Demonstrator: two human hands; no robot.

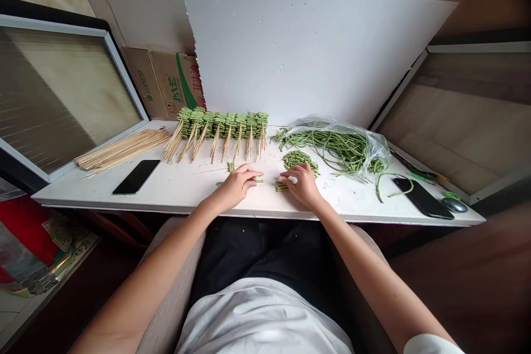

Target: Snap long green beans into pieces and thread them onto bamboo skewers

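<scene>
Green long beans (332, 146) mostly still loose by plastic bag (365, 141); skewered bean bundles (222, 127) done, lined up behind; spare bamboo skewers (122, 149) at left. Left hand (236, 185) fingers together, flat beside short bean pieces (231, 166); right hand (301, 183) fingers pressed together above cut bean pieces (282, 187), pinch unclear

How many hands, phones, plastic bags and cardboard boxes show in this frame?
Hands: 2 (left hand, right hand)
Phones: 2 (phone beside the bamboo skewers, phone beside the loose green beans)
Plastic bags: 1 (plastic bag)
Cardboard boxes: 1 (cardboard box)
Total: 6
</scene>
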